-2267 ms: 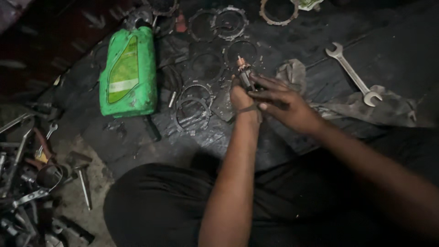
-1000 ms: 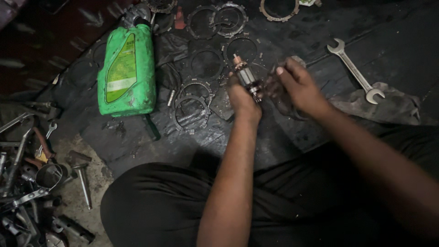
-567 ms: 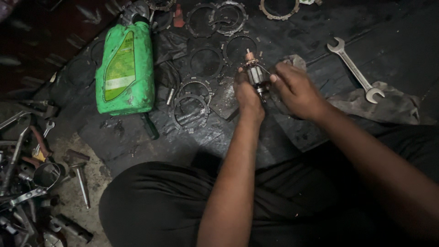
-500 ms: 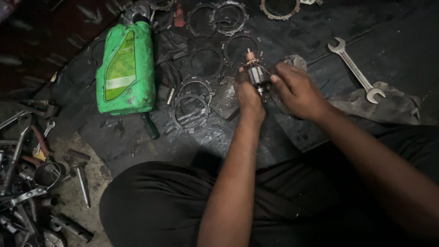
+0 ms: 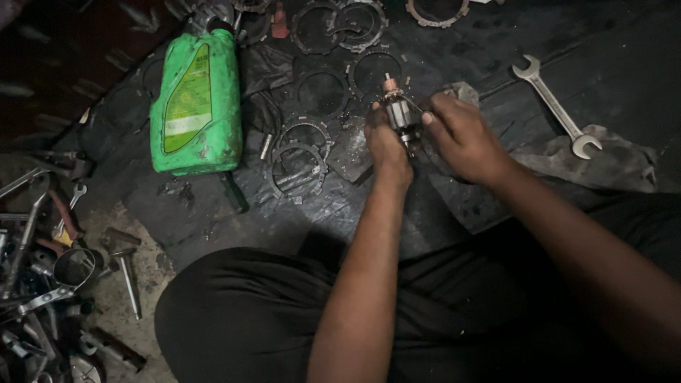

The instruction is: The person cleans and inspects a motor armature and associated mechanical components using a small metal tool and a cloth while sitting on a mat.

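You hold the small motor rotor point(image 5: 399, 113) upright, your left hand point(image 5: 386, 145) and right hand point(image 5: 461, 135) both gripping it above the toothed rings point(image 5: 301, 152), none fitted yet.

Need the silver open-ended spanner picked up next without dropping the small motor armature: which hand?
Probably the right hand: the spanner lies on its side, while the left hand grips the armature.

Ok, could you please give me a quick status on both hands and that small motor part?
Left hand and right hand both gripping small motor armature, held upright above the dark mat. Nothing blocking.
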